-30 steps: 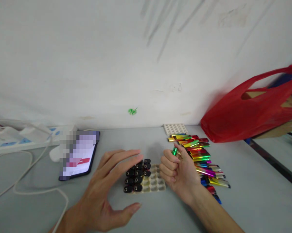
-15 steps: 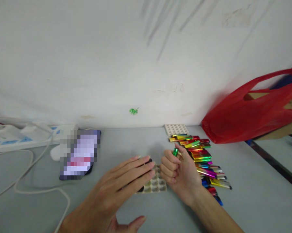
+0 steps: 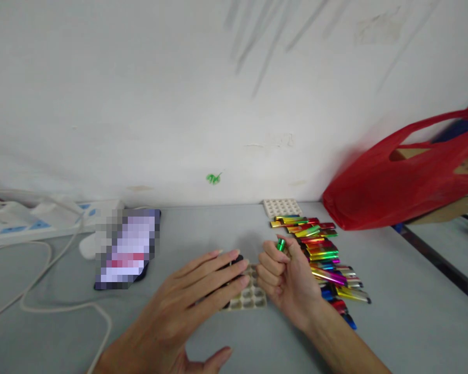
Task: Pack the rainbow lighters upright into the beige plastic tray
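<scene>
My left hand lies palm down, fingers stretched out flat, over the left part of a pale tray with rows of small square pockets. Black-ended pieces show from under its fingers; most of them is hidden. To the right, my right hand is closed round a shiny green lighter, whose end shows between thumb and curled forefinger. The knuckles are beside the tray's right edge. Behind this hand lies a loose pile of metallic lighters in gold, red, green, purple and blue.
A second pocketed tray lies against the wall. At the right stands a red bag. On the left are a phone, a white power strip and a white cable trailing toward the front.
Both hands stay almost in place. My right thumb has shifted slightly left, closer to the green lighter's end.
</scene>
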Available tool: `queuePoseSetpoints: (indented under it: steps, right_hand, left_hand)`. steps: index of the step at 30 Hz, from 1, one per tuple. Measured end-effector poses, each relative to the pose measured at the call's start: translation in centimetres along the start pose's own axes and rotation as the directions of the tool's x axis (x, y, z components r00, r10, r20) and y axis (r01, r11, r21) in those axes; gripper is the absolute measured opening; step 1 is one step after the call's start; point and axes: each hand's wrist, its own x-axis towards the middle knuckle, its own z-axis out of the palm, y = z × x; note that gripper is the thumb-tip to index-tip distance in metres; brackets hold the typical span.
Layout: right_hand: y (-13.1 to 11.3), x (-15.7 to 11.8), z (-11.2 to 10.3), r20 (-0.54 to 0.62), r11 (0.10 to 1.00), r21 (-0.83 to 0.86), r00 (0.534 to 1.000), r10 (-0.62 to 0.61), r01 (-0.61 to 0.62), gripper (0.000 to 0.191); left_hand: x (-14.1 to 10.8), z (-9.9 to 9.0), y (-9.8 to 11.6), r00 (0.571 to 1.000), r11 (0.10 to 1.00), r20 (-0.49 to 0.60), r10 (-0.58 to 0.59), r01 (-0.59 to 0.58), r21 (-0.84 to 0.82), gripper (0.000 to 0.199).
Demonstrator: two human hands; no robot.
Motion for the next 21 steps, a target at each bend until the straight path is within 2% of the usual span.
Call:
queuePoseSetpoints:
  steps: [3, 7, 9, 18, 21]
  right_hand:
    - [0.1, 0.0, 0.0, -0.012, 1.0, -0.005, 1.0, -0.01, 0.01, 0.063]
    - [0.2, 0.0, 0.0, 0.0, 1.0, -0.005, 1.0, -0.001, 0.001, 0.062]
    - [0.3, 0.0, 0.0, 0.002, 1.0, -0.004, 1.0, -0.002, 0.002, 0.061]
    - [-0.1, 0.3, 0.3, -0.015, 1.0, 0.008, 1.0, 0.024, -0.024, 0.067]
    - [0.0, 0.2, 1.0, -0.061, 0.999, -0.021, 0.997, -0.043, 0.042, 0.054]
  left_hand:
    - [0.1, 0.1, -0.2, 0.998, 0.998, -0.02, 0.055, -0.054, 0.027, 0.1]
    - [0.3, 0.2, -0.4, 0.986, 0.982, -0.068, 0.152, -0.144, 0.119, 0.088]
    - [0.4, 0.2, -0.4, 0.985, 0.979, -0.064, 0.162, -0.152, 0.134, 0.085]
    - [0.3, 0.5, -0.3, 0.994, 0.998, -0.094, 0.049, -0.044, 0.055, 0.095]
    - [0.2, 0.7, -0.2, 0.994, 0.999, -0.096, -0.046, 0.046, -0.004, 0.103]
